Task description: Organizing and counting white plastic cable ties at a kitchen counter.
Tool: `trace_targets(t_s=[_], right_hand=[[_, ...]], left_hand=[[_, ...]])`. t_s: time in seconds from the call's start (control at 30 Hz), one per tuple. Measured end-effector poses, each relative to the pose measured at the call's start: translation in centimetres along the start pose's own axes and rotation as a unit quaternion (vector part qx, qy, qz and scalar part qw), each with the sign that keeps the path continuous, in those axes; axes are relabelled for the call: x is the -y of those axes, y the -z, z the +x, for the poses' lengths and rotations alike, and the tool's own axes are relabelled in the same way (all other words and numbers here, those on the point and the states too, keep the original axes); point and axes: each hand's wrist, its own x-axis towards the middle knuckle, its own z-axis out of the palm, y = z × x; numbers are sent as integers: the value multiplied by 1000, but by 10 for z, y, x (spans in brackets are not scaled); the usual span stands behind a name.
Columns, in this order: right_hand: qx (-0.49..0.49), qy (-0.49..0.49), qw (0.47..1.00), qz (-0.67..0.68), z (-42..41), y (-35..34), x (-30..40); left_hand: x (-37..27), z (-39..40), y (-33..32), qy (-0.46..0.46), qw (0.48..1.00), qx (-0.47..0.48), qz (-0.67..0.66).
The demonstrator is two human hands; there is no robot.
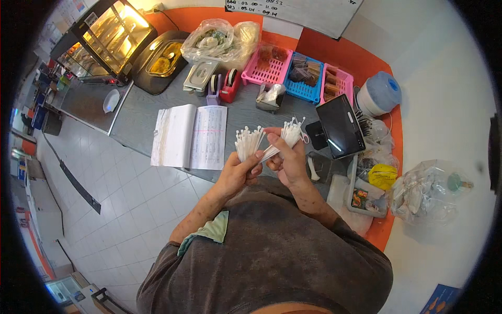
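My left hand (237, 172) grips a fanned bundle of white plastic cable ties (248, 144), their small heads pointing up. Close beside it, my right hand (291, 167) has a second bundle of the same ties (291, 134) between thumb and fingers. The lower ends of the right bundle slant towards my left hand and meet the left bundle there. Behind my right hand, scissors (305, 137) with a pink handle are partly hidden. An open notebook (174, 137) with handwritten pages lies on the grey counter (135, 114), left of my hands.
Beyond my hands stand a red tape dispenser (230, 88), a purple one (213, 92), a pink basket (251, 72) and a blue basket (302, 92). A black screen (341, 127) is at the right, near a cluttered tray (366, 210). A lit food warmer (106, 39) occupies the far left.
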Motion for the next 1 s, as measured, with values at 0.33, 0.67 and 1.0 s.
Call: trace_targets(t_s=[0.33,0.67,1.0], right_hand=[[-11,8,999,-44,2,3,-5],[-23,11,999,-38,-1,-2,-4],[19,32,999,23,2,12,-11]], left_hand=[[0,-3,0,-4,1000,16,5],[0,-3,3,19,999,45,-1],[0,-3,4,19,999,41,-25]])
